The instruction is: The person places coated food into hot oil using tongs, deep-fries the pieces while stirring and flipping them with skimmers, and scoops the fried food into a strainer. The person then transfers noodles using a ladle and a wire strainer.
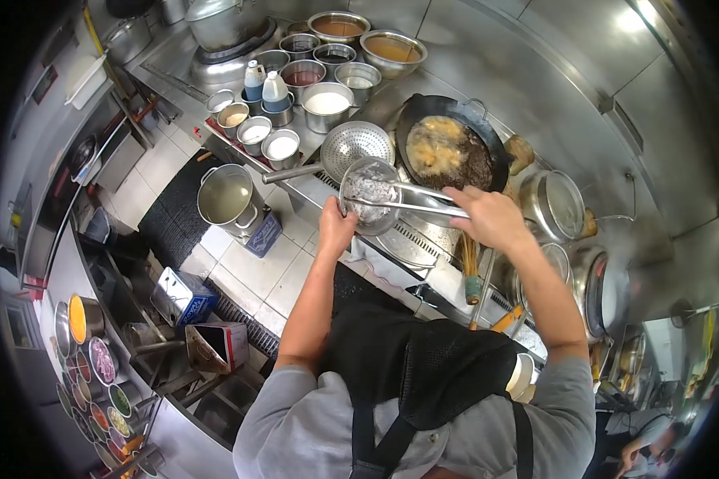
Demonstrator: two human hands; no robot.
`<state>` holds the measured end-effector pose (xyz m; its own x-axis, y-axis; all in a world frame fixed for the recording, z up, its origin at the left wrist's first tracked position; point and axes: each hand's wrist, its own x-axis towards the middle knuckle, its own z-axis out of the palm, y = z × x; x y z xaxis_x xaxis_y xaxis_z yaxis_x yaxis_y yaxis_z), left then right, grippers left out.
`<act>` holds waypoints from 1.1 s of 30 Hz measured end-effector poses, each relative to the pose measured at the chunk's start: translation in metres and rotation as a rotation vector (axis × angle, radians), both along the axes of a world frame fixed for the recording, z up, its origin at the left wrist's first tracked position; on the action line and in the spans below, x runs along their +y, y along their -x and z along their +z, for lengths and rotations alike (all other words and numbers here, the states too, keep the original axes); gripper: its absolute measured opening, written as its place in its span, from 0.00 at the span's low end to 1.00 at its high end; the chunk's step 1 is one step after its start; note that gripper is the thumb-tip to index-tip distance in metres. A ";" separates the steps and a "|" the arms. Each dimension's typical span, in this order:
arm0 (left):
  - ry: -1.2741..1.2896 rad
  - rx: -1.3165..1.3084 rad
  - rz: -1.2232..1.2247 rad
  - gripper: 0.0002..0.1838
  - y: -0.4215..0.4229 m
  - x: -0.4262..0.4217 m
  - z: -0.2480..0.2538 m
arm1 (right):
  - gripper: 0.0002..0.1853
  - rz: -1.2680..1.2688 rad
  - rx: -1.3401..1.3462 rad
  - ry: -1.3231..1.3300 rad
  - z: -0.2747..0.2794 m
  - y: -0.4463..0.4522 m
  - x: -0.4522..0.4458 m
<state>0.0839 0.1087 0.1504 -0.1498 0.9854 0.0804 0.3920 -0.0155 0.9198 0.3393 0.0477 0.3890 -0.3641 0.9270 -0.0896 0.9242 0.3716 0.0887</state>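
My left hand (337,227) grips the near left rim of a metal bowl (381,227). White, flour-coated pieces (371,190) lie inside it. My right hand (491,215) is closed around the handle end of long metal tongs (427,191), whose arms are spread and reach into the bowl. Whether the tips touch a piece is hard to tell. Just beyond, a dark wok (498,162) holds bubbling oil with golden battered pieces (437,144) frying. A perforated strainer (358,148) rests left of the wok, partly behind the bowl.
Several metal pots of sauces and powders, including a white-filled pot (327,104), crowd the counter at the back left. On the floor side stands a large stockpot (225,196). A bamboo brush (472,275) lies near my right forearm. Another person (643,447) is at lower right.
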 end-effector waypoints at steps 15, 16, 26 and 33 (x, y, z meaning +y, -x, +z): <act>0.273 -0.664 -0.156 0.17 -0.046 0.019 -0.006 | 0.20 -0.290 0.385 -0.224 0.076 -0.082 -0.058; 0.299 -0.706 -0.167 0.18 -0.052 0.019 -0.003 | 0.20 -0.379 0.393 -0.235 0.089 -0.085 -0.063; 0.295 -0.749 -0.158 0.17 -0.066 0.020 -0.029 | 0.23 -0.640 0.456 -0.271 0.132 -0.136 -0.072; 0.323 -0.660 -0.092 0.19 -0.053 0.012 -0.030 | 0.24 -0.564 0.163 -0.064 0.015 -0.219 -0.002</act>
